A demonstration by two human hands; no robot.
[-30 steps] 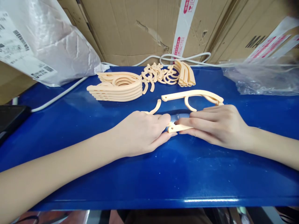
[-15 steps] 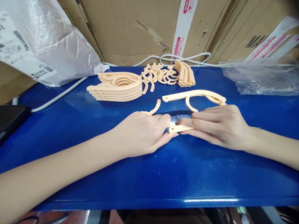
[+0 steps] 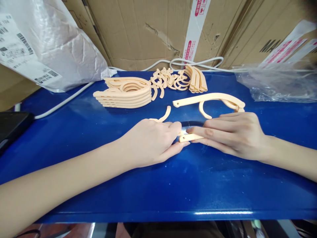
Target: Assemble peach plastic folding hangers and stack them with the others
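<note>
A blue table [image 3: 158,191] stretches in front of a person whose two bare hands meet over it. The left hand [image 3: 156,140] has its thumb and fingers closed on the near end of a cream plastic strip [image 3: 191,137], where a small hole shows. The right hand [image 3: 237,135] pinches the same strip from the other side, its fingers above and below, hiding the rest. Just beyond the left hand, a curved hook [image 3: 165,114] pokes out from behind the knuckles. Just beyond the right hand, a long cream arm [image 3: 205,98] with a curved piece beneath it runs sideways; whether the fingers touch it is hidden. Well left of the grip, at the table's edge, lies a black device [image 3: 15,129]. Farther beyond the hands are a neat stack [image 3: 123,99] of cream hanger parts, a loose heap of small hooks [image 3: 168,79] and a bundle of arms [image 3: 196,79]. Beyond and right of the grip is a clear plastic bag [image 3: 274,87]; far left, a labelled silvery mailer [image 3: 71,53]. A white cable [image 3: 158,61] runs before cardboard boxes [image 3: 133,33] at the back.
</note>
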